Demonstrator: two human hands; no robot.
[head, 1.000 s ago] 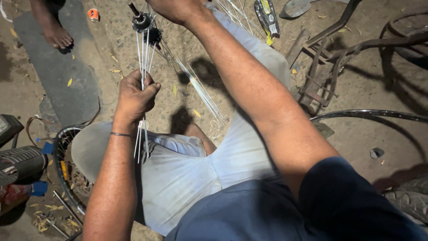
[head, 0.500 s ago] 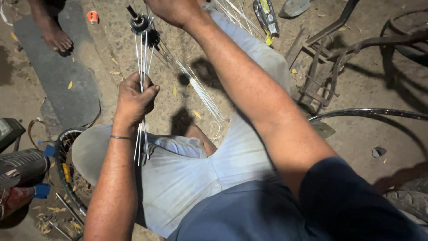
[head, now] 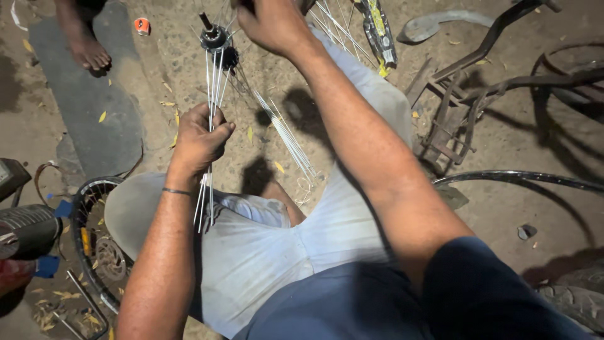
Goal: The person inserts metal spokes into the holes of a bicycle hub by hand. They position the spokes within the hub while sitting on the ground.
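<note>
Seated on the dirt ground [head: 503,208] in pale shorts [head: 264,252], knees spread, seen from above. Beside the left knee, a small spoked wheel [head: 94,245] lying flat, with a dark tyre [head: 25,226] further out toward the left edge. Left hand [head: 200,140] closed around a bundle of thin metal spokes [head: 211,82], loose ends hanging down past the wrist onto the shorts. Above that fist, spokes running straight up into a dark wheel hub [head: 215,38], held upright over the ground between the knees. More spokes [head: 286,135] fanning out from the hub down to the right. Right hand [head: 270,25] at the top, beyond the hub, curled over something; whether gripping, cannot tell. To the right, a curved black rim [head: 522,179] and a rusty bicycle frame [head: 453,119] on the ground. Far top left, another person's bare foot [head: 85,50] on a grey mat [head: 88,119]
</note>
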